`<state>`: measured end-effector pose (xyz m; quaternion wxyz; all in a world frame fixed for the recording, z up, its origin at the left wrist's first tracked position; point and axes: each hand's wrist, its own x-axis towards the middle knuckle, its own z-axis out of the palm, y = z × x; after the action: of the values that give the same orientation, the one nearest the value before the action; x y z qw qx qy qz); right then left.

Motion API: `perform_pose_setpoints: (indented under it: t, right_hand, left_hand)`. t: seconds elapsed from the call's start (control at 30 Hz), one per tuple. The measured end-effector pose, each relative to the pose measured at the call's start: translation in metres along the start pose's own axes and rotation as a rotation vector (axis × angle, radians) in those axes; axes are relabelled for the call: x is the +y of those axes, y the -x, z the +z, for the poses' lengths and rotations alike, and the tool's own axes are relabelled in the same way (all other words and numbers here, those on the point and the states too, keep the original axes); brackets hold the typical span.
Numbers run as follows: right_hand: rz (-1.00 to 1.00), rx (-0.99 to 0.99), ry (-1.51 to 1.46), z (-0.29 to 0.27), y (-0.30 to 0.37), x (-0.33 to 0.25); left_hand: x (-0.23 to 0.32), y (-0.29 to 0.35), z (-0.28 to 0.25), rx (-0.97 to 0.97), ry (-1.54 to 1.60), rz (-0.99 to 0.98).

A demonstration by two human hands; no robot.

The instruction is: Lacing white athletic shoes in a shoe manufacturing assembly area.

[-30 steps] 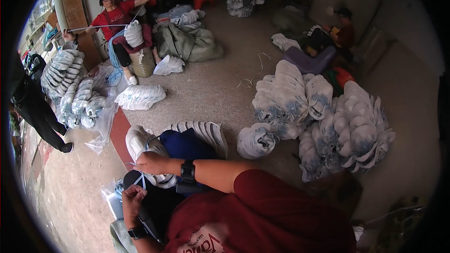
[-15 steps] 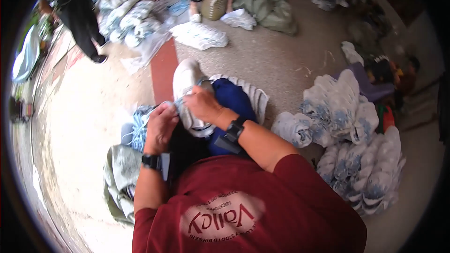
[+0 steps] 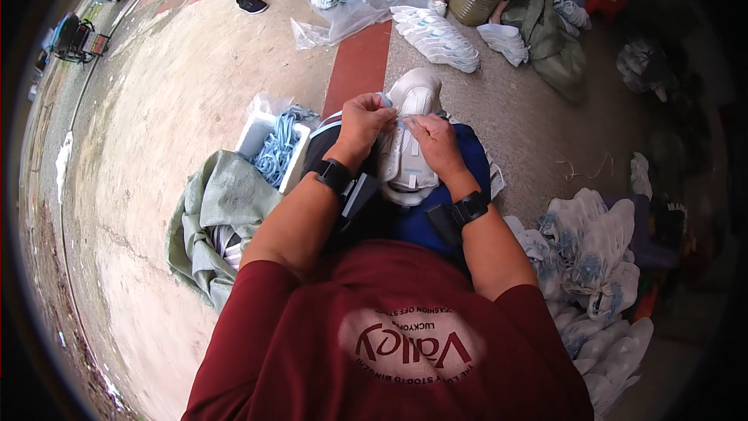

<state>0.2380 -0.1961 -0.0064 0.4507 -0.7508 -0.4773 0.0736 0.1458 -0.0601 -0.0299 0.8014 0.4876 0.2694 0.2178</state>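
A white shoe [image 3: 407, 157] lies over my lap, toe pointing away from me, with its tongue and eyelet rows facing up. My left hand [image 3: 363, 123] is at the shoe's left side near the toe, thumb and fingers pinching a light blue shoelace [image 3: 385, 99]. From the right, my right hand [image 3: 438, 142] reaches over the front eyelets, its thumb and index finger closed on a light blue piece of the lace. Dark blue cloth [image 3: 467, 157] covers my right leg under the shoe.
To my left stand a white box [image 3: 254, 134] with a tangle of light blue laces [image 3: 278, 153] and a grey-green sack [image 3: 204, 214]. Piles of white shoes [image 3: 588, 245] lie at my right. Ahead are more shoes [image 3: 436, 37], a plastic sheet [image 3: 343, 25] and other people.
The view has swung left, so the scene appears shifted rightward. Both hands now pinch the lace close together near the toe; earlier the left was beside the shoe and the right across it.
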Motion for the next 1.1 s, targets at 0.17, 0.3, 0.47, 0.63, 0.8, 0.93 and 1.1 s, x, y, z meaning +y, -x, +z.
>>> perform_pose_setpoints:
  t: [0.17, 0.3, 0.47, 0.63, 0.8, 0.93, 1.1]
  right_hand:
    - [-0.223, -0.036, 0.137, -0.002, 0.009, -0.002]
    - [-0.203, 0.039, 0.296, 0.008, 0.014, -0.014]
    - [-0.146, 0.109, 0.206, 0.011, 0.005, 0.0]
    - [0.014, 0.067, 0.128, 0.008, -0.003, 0.001]
    - [0.158, 0.092, 0.056, 0.01, -0.003, 0.006]
    - [0.185, 0.137, -0.192, 0.006, 0.0, -0.004]
    - [0.037, 0.112, -0.037, 0.012, 0.001, -0.006]
  left_hand:
    - [-0.005, 0.007, -0.005, -0.085, -0.171, 0.137]
    - [-0.011, 0.004, 0.0, -0.018, -0.277, 0.213]
    - [-0.015, -0.007, 0.006, 0.036, -0.296, 0.251]
    - [-0.012, -0.007, 0.007, 0.046, -0.399, 0.281]
    - [0.002, 0.008, 0.02, 0.064, -1.003, 0.553]
    - [0.002, 0.005, 0.017, 0.151, -0.931, 0.363]
    - [-0.005, 0.004, 0.02, 0.142, -1.142, 0.475]
